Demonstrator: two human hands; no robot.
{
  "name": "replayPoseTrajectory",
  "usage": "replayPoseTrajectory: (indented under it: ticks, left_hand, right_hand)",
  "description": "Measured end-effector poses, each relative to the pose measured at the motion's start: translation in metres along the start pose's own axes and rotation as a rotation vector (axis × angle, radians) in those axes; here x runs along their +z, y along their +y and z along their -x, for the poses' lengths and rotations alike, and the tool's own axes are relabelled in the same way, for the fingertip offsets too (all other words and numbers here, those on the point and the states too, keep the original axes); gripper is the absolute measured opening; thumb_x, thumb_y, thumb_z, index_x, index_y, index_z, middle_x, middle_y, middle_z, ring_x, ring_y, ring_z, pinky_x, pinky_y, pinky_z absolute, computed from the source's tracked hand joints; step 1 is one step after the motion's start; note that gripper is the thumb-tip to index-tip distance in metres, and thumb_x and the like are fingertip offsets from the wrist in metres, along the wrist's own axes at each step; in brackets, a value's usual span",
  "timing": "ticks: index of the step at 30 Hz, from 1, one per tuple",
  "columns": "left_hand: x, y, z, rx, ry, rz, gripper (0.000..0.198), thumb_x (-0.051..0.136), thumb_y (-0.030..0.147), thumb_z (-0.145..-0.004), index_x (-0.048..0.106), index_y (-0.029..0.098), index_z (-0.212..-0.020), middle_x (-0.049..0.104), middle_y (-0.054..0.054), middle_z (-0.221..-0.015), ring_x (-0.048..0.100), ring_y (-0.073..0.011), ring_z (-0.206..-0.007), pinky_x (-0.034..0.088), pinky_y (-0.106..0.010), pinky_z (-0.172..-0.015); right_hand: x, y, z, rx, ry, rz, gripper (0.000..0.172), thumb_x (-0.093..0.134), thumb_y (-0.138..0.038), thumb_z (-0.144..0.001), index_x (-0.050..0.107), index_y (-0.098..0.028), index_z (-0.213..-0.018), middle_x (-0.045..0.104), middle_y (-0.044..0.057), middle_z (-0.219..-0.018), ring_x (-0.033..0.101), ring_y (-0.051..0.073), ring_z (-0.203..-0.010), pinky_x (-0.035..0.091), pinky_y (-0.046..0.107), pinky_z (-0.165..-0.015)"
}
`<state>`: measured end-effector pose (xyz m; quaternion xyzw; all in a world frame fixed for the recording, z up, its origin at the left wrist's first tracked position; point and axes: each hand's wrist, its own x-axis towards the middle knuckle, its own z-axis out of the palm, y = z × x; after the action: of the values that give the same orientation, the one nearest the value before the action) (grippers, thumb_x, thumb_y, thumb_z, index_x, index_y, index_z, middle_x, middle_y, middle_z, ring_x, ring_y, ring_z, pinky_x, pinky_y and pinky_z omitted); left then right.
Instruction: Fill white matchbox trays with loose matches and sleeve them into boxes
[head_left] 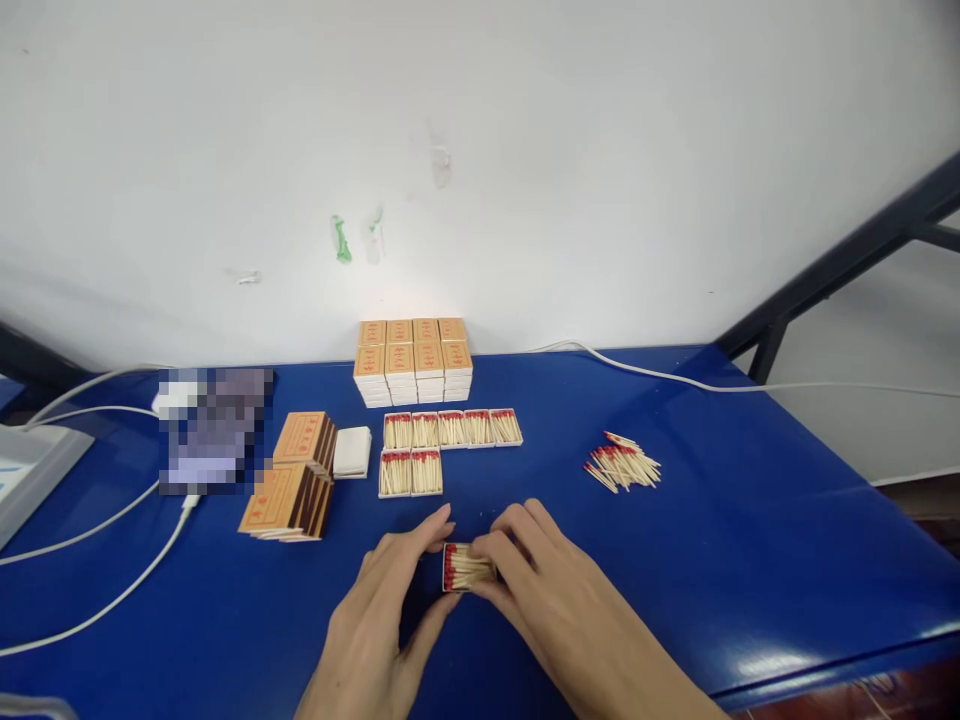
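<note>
Squarely at the near middle of a blue table (750, 560), a person's two bare hands close on a small tray (466, 567) packed with matches, their red heads turned to the left. The left hand (390, 600) pinches the tray's left end, forefinger along the far edge and thumb at the near edge. The right hand (555, 590) grips the right end, its fingers lying over the sticks and hiding that half of the tray. The tray rests on the table top, between the two hands.

Just beyond the hands, seven filled trays (450, 428) lie in two rows, five in the far row and two in the near one, side by side and touching, all with red heads at the far end. Behind them, against the white wall (480, 150), stands a block of closed boxes (412, 360) with orange tops, stacked several deep. To the left of the rows sit empty white trays (352, 451), and beside these, two leaning stacks of orange sleeves (296, 475) with brown striking sides. Well to the right, a heap of loose matches (622, 462) lies on the bare blue surface. White cables (97, 600) trail across the left of the table, and another runs along the far edge to the right. A dark metal frame (840, 265) slants up at the far right corner.
</note>
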<state>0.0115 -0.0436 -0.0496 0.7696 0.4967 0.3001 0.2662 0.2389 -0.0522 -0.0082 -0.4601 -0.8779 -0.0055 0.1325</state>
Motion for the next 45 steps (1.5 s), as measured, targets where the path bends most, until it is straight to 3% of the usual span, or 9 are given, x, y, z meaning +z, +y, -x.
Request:
replayPoseTrajectory:
  ticks: [6, 12, 15, 19, 24, 27, 33, 39, 45]
  left_hand:
    - [-0.002, 0.004, -0.002, 0.047, 0.069, -0.012, 0.053, 0.064, 0.029, -0.111, 0.053, 0.042, -0.161, 0.078, 0.000, -0.138, 0.083, -0.0163, -0.113, 0.069, -0.029, -0.103]
    - [0.008, 0.018, 0.012, -0.126, 0.157, 0.016, 0.042, 0.062, 0.034, -0.111, 0.062, 0.039, -0.153, 0.080, -0.002, -0.139, 0.085, -0.0215, -0.116, 0.071, -0.037, -0.102]
    - [0.013, 0.018, 0.018, -0.100, 0.114, 0.035, 0.061, 0.072, 0.039, -0.103, 0.054, 0.040, -0.161, 0.075, -0.004, -0.148, 0.081, -0.0263, -0.127, 0.070, -0.042, -0.106]
    - [0.013, 0.014, 0.014, -0.123, 0.064, 0.098, 0.075, 0.070, 0.031, -0.104, 0.039, 0.046, -0.170, 0.072, -0.002, -0.153, 0.079, -0.0237, -0.130, 0.067, -0.045, -0.111]
    - [0.005, 0.017, 0.008, -0.152, 0.074, 0.204, 0.082, 0.069, 0.031, -0.103, 0.031, 0.048, -0.174, 0.069, -0.001, -0.156, 0.079, -0.0225, -0.129, 0.068, -0.044, -0.110]
    - [0.004, 0.018, 0.013, -0.178, 0.110, 0.201, 0.076, 0.069, 0.032, -0.103, 0.038, 0.047, -0.170, 0.071, -0.001, -0.153, 0.080, -0.0235, -0.129, 0.069, -0.045, -0.109]
    - [0.008, 0.025, 0.016, -0.199, 0.104, 0.252, 0.069, 0.058, 0.025, -0.106, 0.040, 0.042, -0.170, 0.077, -0.004, -0.150, 0.079, -0.0262, -0.133, 0.066, -0.050, -0.114]
    - [0.003, 0.026, 0.016, -0.176, 0.115, 0.175, 0.067, 0.051, 0.022, -0.106, 0.041, 0.046, -0.168, 0.072, 0.000, -0.158, 0.074, -0.0244, -0.141, 0.065, -0.047, -0.116]
    - [-0.003, 0.030, 0.020, -0.226, 0.155, 0.109, 0.060, 0.049, 0.027, -0.108, 0.046, 0.044, -0.165, 0.074, -0.002, -0.155, 0.076, -0.0276, -0.138, 0.068, -0.051, -0.112]
  right_hand:
    - [-0.006, 0.002, 0.000, 0.346, -0.040, -0.458, 0.015, 0.059, -0.016, -0.113, 0.068, -0.025, -0.121, 0.069, 0.004, -0.117, 0.073, 0.018, -0.104, 0.064, 0.031, -0.088]
    - [-0.010, 0.003, 0.004, 0.538, -0.088, -0.757, 0.006, 0.063, -0.029, -0.114, 0.067, -0.029, -0.118, 0.071, -0.001, -0.109, 0.071, 0.015, -0.096, 0.061, 0.030, -0.087]
    - [-0.015, 0.007, 0.007, 0.505, -0.149, -0.807, 0.036, 0.067, -0.030, -0.110, 0.061, -0.033, -0.146, 0.074, -0.001, -0.115, 0.072, 0.015, -0.098, 0.062, 0.030, -0.092]
    - [-0.018, 0.014, 0.004, 0.370, -0.256, -0.683, 0.073, 0.076, -0.018, -0.099, 0.051, -0.037, -0.164, 0.073, 0.004, -0.138, 0.071, 0.024, -0.128, 0.059, 0.043, -0.111]
    - [-0.018, 0.015, -0.005, 0.391, -0.253, -0.694, 0.044, 0.070, -0.009, -0.100, 0.070, -0.032, -0.137, 0.073, -0.001, -0.117, 0.073, 0.017, -0.103, 0.060, 0.033, -0.093]
    - [-0.017, 0.012, -0.001, 0.424, -0.223, -0.661, 0.048, 0.064, -0.006, -0.100, 0.067, -0.031, -0.141, 0.071, 0.000, -0.113, 0.072, 0.017, -0.097, 0.060, 0.032, -0.088]
    - [-0.020, 0.009, 0.002, 0.356, -0.270, -0.604, 0.073, 0.076, -0.014, -0.097, 0.052, -0.037, -0.162, 0.070, 0.005, -0.142, 0.067, 0.028, -0.138, 0.057, 0.044, -0.112]
    - [-0.021, 0.012, -0.011, 0.382, -0.308, -0.649, 0.026, 0.077, -0.015, -0.102, 0.068, -0.028, -0.122, 0.070, -0.004, -0.105, 0.068, 0.017, -0.093, 0.055, 0.031, -0.083]
    - [-0.019, 0.011, -0.005, 0.440, -0.264, -0.639, 0.028, 0.087, -0.026, -0.098, 0.069, -0.029, -0.120, 0.067, -0.003, -0.110, 0.068, 0.017, -0.091, 0.054, 0.033, -0.081]
